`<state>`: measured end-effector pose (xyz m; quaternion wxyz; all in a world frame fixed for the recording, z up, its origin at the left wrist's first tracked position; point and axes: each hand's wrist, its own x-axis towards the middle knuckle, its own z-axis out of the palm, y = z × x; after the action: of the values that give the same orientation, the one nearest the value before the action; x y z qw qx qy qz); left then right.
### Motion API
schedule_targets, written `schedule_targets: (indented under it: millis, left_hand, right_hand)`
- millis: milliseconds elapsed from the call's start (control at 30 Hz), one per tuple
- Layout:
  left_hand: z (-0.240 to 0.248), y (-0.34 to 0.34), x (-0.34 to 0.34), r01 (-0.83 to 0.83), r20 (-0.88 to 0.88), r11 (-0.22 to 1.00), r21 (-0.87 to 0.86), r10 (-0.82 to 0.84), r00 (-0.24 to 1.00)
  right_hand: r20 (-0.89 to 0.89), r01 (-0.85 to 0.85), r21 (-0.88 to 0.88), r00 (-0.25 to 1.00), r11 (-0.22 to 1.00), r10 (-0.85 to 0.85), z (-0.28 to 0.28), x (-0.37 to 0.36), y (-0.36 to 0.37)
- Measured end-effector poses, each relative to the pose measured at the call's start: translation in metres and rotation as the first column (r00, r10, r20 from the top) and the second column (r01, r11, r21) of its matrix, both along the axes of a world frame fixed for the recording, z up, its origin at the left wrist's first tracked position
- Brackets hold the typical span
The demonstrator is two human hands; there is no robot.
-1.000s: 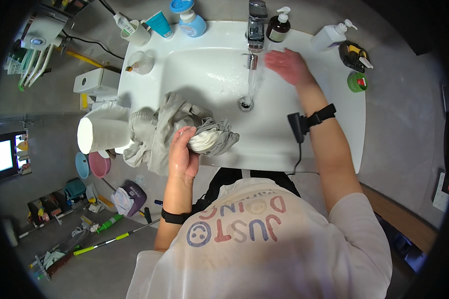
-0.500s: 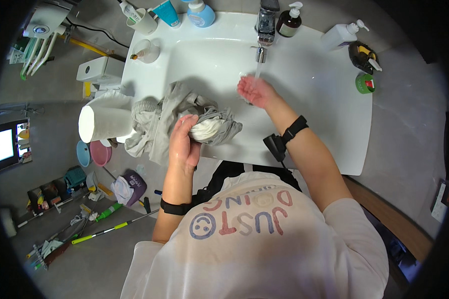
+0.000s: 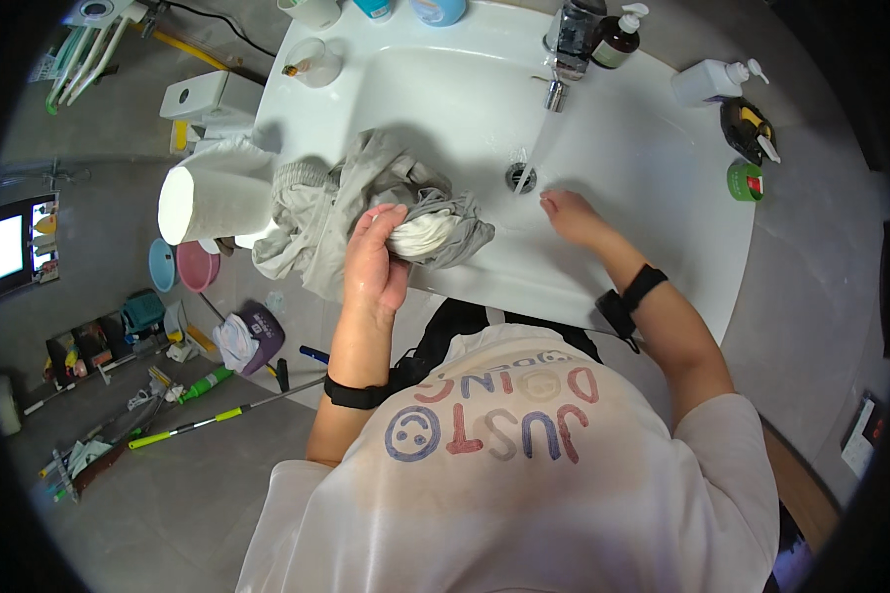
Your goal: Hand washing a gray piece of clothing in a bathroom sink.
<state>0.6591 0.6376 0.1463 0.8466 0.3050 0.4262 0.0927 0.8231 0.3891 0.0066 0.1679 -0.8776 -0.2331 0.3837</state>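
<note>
My left hand is closed on a bunched grey garment, which lies over the basin's front left rim and hangs partly into it. A white, twisted part of the cloth shows beside my fingers. Inside the white basin, my right hand hovers to the right of the drain, its fingers curled together with nothing visible in them. Water runs from the tap into the drain, passing clear of that hand.
A roll of white paper stands left of the garment. Along the rim are a clear cup, a dark pump bottle, a white pump bottle and a green container. Pink and blue basins sit lower left.
My right hand has drawn out of the running water, moved right and toward me, and its fingers have curled from an open palm. My left hand still grips the garment. The view has shifted.
</note>
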Motion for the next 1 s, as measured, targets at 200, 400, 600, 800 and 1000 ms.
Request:
schedule_targets:
  millis: [200,400,600,800,1000]
  left_hand:
    - [0.007,0.002,0.007,-0.052,0.004,0.999,0.014,0.052,0.999]
    - [0.008,-0.001,0.016,-0.010,0.006,0.998,0.057,0.010,1.000]
    - [-0.007,-0.015,0.028,0.043,-0.006,0.999,0.028,-0.042,0.999]
    - [-0.030,-0.027,0.047,0.140,0.130,0.990,0.006,-0.139,0.982]
    - [-0.061,-0.038,0.071,0.435,-0.069,0.792,0.429,-0.451,0.890]
  right_hand:
    - [0.193,-0.257,-0.033,0.947,0.966,0.259,-0.028,-0.017,0.030]
    - [0.236,-0.327,-0.171,0.902,0.930,0.360,-0.076,-0.005,0.036]
    - [0.270,-0.304,-0.090,0.909,0.948,0.317,-0.079,-0.001,0.039]
    - [-0.834,0.635,0.109,0.477,0.765,-0.277,0.026,0.015,0.058]
    - [-0.763,0.747,0.368,0.583,0.554,-0.279,0.096,-0.010,0.033]
